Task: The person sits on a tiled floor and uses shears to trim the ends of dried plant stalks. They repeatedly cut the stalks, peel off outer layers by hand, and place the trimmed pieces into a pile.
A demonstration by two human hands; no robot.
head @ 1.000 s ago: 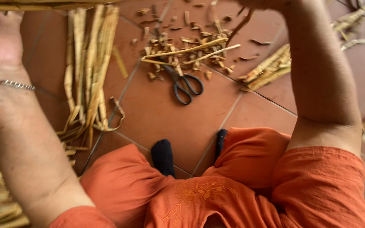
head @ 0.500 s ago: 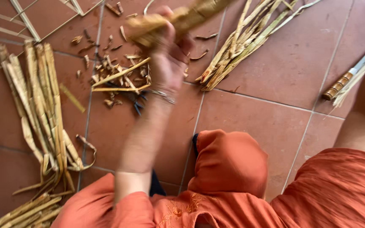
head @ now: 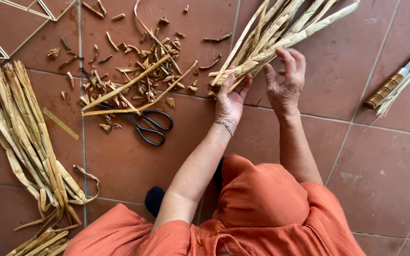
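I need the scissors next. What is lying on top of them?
Two long dried strips and small cuttings cross the scissors at the blades. The blade tips are covered; both black handle loops lie bare on the tile.

Terracotta tiled floor (head: 366,156), black scissors (head: 150,125) among scattered dry leaf trimmings (head: 138,78), long dried leaf strips (head: 22,128) at left, knife (head: 395,80) far right
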